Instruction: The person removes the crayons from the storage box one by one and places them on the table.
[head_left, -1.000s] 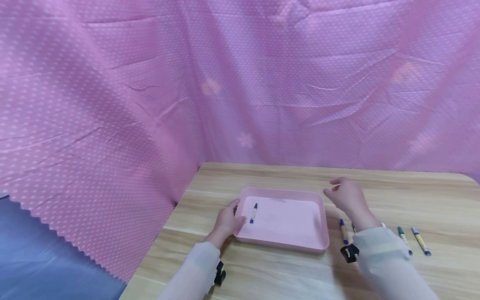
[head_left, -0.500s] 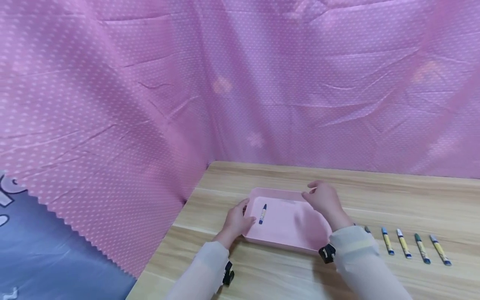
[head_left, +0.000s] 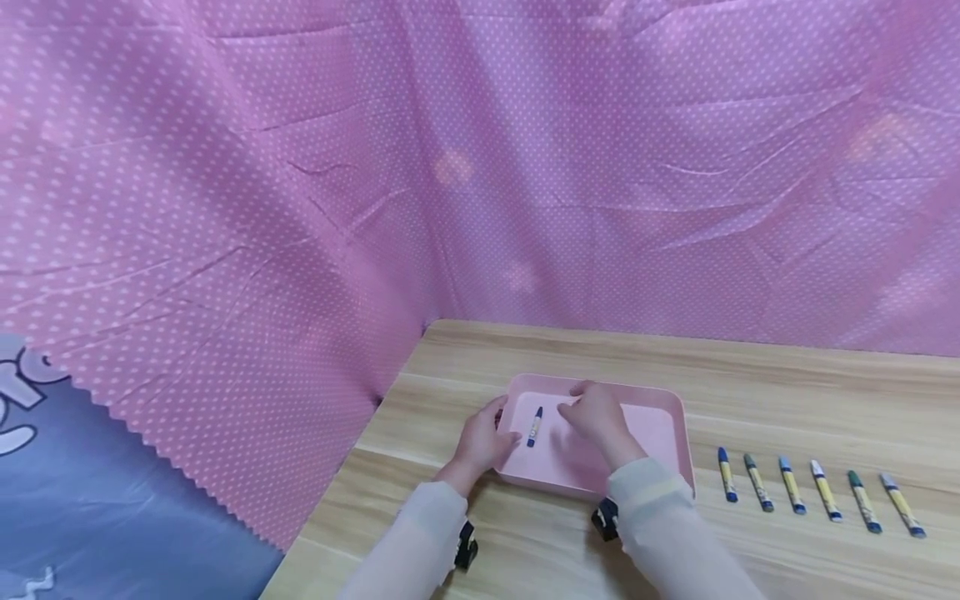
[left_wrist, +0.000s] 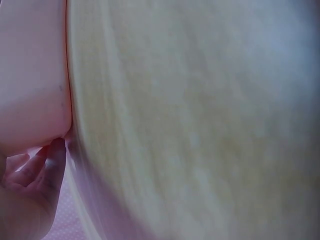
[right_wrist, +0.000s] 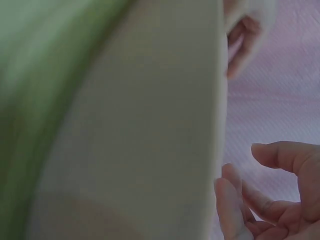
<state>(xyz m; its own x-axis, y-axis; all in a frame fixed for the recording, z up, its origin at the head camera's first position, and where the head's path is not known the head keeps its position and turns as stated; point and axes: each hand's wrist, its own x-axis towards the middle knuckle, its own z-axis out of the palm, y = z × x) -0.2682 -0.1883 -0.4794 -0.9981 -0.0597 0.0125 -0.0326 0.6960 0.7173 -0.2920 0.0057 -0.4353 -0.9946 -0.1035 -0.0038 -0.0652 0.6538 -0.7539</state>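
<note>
A shallow pink tray [head_left: 678, 442] lies on the wooden table. Its left end is gripped by my left hand [head_left: 478, 446], thumb over the rim and fingers along the outside; the left wrist view shows those fingers [left_wrist: 55, 165] at the tray's corner. One dark-tipped crayon [head_left: 535, 427] with a pale wrapper lies inside the tray, near my left thumb. My right hand [head_left: 600, 421] is over the middle of the tray, just right of that crayon. In the right wrist view its thumb [right_wrist: 275, 152] and fingers stand apart, with nothing seen between them.
Right of the tray several crayons lie in a slanted row, from a blue-tipped crayon [head_left: 727, 475] to a pale-tipped crayon [head_left: 903, 505] at the far end. A pink dotted cloth [head_left: 637, 208] hangs behind and left of the table [head_left: 420, 400].
My right hand has moved left from beyond the tray's right end to over its middle. The head view has turned slightly left. My left hand keeps its grip on the tray.
</note>
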